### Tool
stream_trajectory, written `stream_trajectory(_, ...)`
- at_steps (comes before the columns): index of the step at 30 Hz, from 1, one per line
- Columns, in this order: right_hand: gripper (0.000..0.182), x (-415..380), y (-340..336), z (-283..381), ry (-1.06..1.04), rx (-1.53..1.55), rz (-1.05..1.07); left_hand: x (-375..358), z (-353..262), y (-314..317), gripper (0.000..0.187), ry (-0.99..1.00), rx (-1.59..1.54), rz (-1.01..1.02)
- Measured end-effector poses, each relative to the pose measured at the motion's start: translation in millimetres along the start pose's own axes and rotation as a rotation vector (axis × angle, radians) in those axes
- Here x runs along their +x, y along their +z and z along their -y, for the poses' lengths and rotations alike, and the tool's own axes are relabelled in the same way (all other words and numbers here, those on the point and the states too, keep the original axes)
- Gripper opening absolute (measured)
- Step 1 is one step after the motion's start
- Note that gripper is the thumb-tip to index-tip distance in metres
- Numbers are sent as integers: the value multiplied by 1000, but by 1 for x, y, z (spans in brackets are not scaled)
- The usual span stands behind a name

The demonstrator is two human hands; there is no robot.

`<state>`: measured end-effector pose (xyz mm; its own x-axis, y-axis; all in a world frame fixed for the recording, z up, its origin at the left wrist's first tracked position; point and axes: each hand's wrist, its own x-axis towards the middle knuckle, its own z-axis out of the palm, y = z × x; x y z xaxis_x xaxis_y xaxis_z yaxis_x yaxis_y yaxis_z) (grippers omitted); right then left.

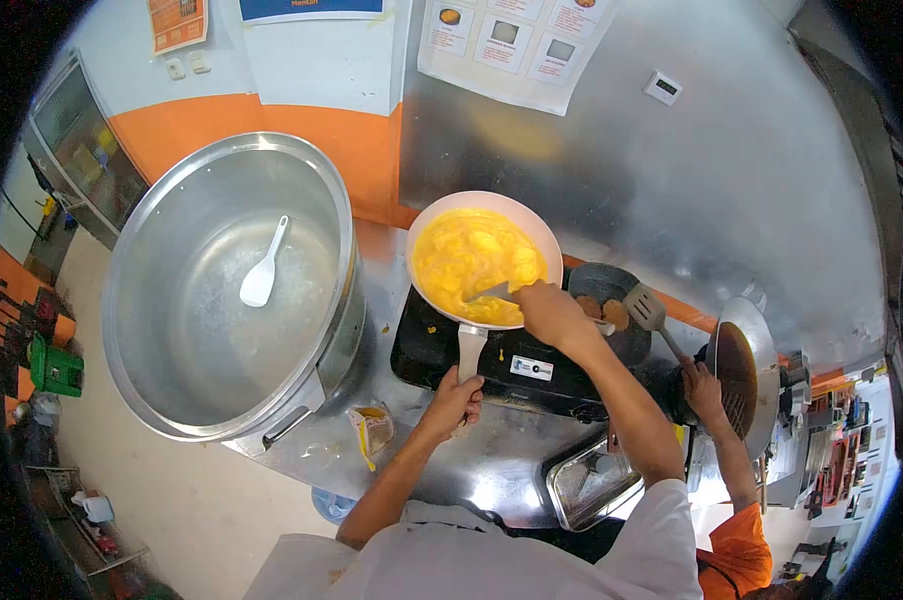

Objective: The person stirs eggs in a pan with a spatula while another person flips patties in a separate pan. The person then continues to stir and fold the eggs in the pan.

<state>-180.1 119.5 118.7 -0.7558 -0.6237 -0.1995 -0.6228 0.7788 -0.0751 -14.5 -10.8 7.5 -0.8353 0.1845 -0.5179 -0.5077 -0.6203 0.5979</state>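
My left hand (453, 402) is wrapped round the pale handle of a frying pan (544, 232) on the stove. Soft yellow scrambled egg (471, 250), partly runny, covers most of the pan's bottom. Over the pan's right rim, my right hand (549, 312) is closed on a spatula (491, 293), whose grey blade dips into the egg; its handle is hidden in my fist. Below and left of the pan, an opened packet (373, 428) with yellow print lies on the steel counter.
A huge metal pot (131, 330) stands at left with a white rice paddle (261, 275) inside. At right, a co-worker's hand (706, 395) holds a slotted turner (646, 308) by a dark pan (626, 345) with brown patties. A wok (761, 400) and wire-racked tray (571, 500) are nearby.
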Motion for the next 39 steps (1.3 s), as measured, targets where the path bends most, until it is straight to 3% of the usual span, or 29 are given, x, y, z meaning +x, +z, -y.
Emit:
stream_trajectory(11,17,68,5,31,-36,-111,-137,-1,-1,2,15,6,4,-30)
stream_trajectory(22,22,111,-2,-24,42,-128,-144,-4,-4,5,14,3,9,-14)
stream_trajectory(30,19,83,-6,-73,175,-110,-57,-1,-3,2,18,-12,-34,19)
stream_trajectory(33,28,73,5,-89,194,-185,5,1,1,-1,16,-7,-25,-3)
stream_trajectory(35,25,72,25,-122,-55,-135,73,9,10,-13,13,44,140,-25)
stream_trajectory(36,45,61,33,-128,-266,111,-73,15,15,-21,14,22,244,-96)
stream_trajectory(37,71,53,40,-119,-43,434,-129,18,24,-30,18,88,240,-37)
stream_trajectory(38,83,51,41,-117,121,269,5,10,22,-14,15,58,200,-181)
stream_trajectory(39,77,19,8,-92,166,177,-50,3,13,-3,14,171,288,-124)
